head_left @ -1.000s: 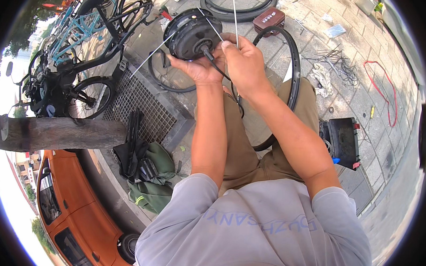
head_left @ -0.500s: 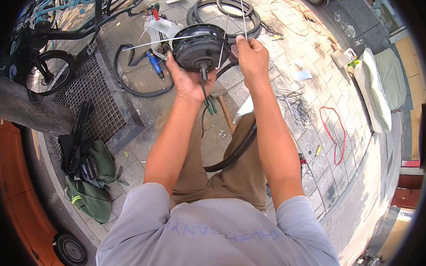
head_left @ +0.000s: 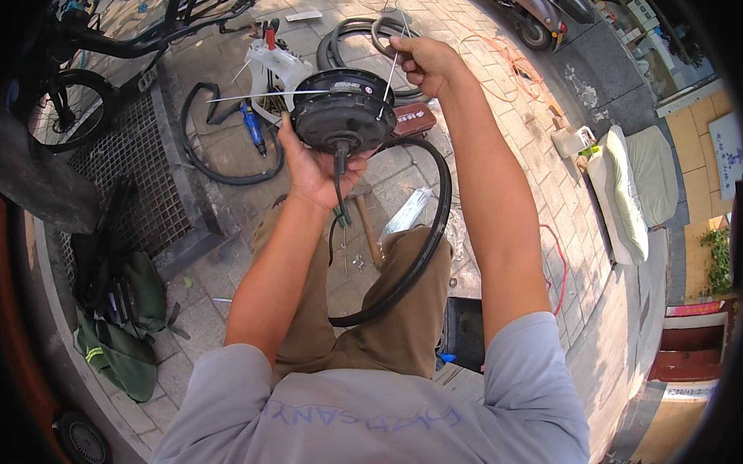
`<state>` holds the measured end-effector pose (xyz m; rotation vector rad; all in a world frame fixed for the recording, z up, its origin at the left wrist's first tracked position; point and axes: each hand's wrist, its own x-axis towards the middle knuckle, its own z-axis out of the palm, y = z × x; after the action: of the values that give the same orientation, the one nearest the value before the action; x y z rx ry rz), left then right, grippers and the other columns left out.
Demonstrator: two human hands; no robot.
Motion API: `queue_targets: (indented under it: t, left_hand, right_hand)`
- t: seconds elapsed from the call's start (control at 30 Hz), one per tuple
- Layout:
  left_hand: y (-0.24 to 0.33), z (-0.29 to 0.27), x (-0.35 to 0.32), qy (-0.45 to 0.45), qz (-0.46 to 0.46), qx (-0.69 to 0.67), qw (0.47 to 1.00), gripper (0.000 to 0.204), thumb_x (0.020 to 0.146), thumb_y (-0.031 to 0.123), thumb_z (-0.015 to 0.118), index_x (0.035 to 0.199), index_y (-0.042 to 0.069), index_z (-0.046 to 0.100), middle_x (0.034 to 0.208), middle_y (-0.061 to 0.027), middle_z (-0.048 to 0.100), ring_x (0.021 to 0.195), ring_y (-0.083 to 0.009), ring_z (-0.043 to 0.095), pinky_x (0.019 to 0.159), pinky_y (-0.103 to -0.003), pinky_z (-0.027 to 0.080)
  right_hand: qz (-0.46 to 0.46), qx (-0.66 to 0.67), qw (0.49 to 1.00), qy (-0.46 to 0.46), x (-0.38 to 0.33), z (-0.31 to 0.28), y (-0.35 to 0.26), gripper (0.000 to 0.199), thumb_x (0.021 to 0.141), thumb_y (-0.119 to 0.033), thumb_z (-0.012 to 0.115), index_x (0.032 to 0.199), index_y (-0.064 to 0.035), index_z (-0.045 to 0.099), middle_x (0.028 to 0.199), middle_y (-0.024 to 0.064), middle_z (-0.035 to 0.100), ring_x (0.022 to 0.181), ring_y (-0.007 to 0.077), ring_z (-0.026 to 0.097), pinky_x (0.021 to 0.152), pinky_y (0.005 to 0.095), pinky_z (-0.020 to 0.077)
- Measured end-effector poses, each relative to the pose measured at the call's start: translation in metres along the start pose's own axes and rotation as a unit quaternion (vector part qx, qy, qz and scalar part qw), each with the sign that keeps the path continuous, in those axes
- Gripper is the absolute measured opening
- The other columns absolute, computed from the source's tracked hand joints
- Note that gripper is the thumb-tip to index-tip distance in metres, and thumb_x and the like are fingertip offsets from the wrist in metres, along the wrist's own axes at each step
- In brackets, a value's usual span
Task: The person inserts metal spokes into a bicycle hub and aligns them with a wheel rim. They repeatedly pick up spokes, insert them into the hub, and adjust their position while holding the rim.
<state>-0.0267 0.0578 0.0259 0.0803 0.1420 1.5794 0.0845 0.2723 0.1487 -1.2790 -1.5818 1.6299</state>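
My left hand (head_left: 316, 171) cups a black hub motor (head_left: 341, 126) from below, its axle and cable pointing toward me. A thin metal spoke (head_left: 266, 96) sticks out from the hub's flange to the left. My right hand (head_left: 428, 64), raised beyond the hub's right side, pinches another spoke (head_left: 393, 69) that rises from the hub's right edge. The cable (head_left: 338, 186) hangs past my left wrist. Over my thighs curves a black hoop (head_left: 424, 262), a tyre or rim; I cannot tell which.
Coiled tyres (head_left: 333, 47), a white plastic piece (head_left: 283, 69), a blue tool (head_left: 252, 130) and a hammer (head_left: 370, 228) lie on the paving. A dark red case (head_left: 412, 119) sits behind the hub. Bicycles (head_left: 69, 103) and a metal grate (head_left: 116, 170) are left, cushions (head_left: 622, 196) right.
My right hand has moved up and away from the hub with the spoke in its fingers. The hub sits slightly lower in view, still in my left hand. The whole view has shifted.
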Motion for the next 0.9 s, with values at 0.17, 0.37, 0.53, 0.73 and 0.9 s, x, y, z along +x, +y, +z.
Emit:
queue_targets:
  t: [0.17,0.37,0.53,0.73,0.9]
  left_hand:
    - [0.008,0.001,-0.002,-0.001,0.018,-0.014,1.0,0.104,0.081,0.094,0.046,0.144,0.011,0.059,0.132,-0.0192,0.068,0.109,-0.0449,0.066,0.058,-0.032,0.047]
    - [0.018,-0.003,-0.005,-0.027,0.028,-0.037,0.999,0.103,0.081,0.093,0.048,0.145,0.012,0.058,0.135,-0.0174,0.067,0.111,-0.0423,0.066,0.059,-0.031,0.048]
    - [0.02,-0.009,-0.006,-0.013,0.027,-0.031,0.999,0.11,0.079,0.098,0.043,0.146,0.012,0.058,0.136,-0.0183,0.067,0.117,-0.043,0.064,0.062,-0.031,0.048]
    - [0.02,-0.003,-0.007,-0.007,0.029,-0.049,0.998,0.11,0.08,0.098,0.041,0.147,0.013,0.057,0.138,-0.0187,0.065,0.117,-0.0463,0.063,0.061,-0.031,0.046]
    - [0.02,-0.006,-0.005,-0.021,0.029,-0.05,0.998,0.108,0.079,0.098,0.044,0.148,0.016,0.056,0.138,-0.0176,0.066,0.119,-0.0479,0.061,0.06,-0.031,0.045]
  right_hand:
    - [-0.019,-0.105,0.994,0.008,-0.002,0.022,-0.021,0.02,0.101,-0.018,0.065,0.095,-0.0016,0.076,0.08,0.0015,0.061,0.066,0.0109,0.047,0.056,0.0291,0.038]
    - [0.039,-0.048,0.998,-0.016,0.009,0.027,-0.004,0.017,0.101,-0.015,0.063,0.096,-0.0004,0.07,0.079,0.003,0.061,0.063,0.0092,0.049,0.051,0.0272,0.0363]
    - [0.042,0.069,0.997,0.002,0.001,0.034,0.002,0.018,0.102,-0.019,0.069,0.091,-0.0069,0.062,0.075,0.0007,0.056,0.054,0.0048,0.043,0.041,0.0212,0.0275]
    - [0.032,0.078,0.996,0.035,0.001,0.051,-0.004,0.025,0.098,-0.021,0.075,0.083,-0.0114,0.057,0.069,-0.002,0.049,0.05,0.0078,0.037,0.041,0.0231,0.026]
    - [0.012,0.115,0.99,0.086,-0.003,0.057,0.01,0.024,0.096,-0.019,0.075,0.082,-0.0112,0.058,0.068,-0.0005,0.049,0.051,0.0098,0.038,0.043,0.0264,0.0285]
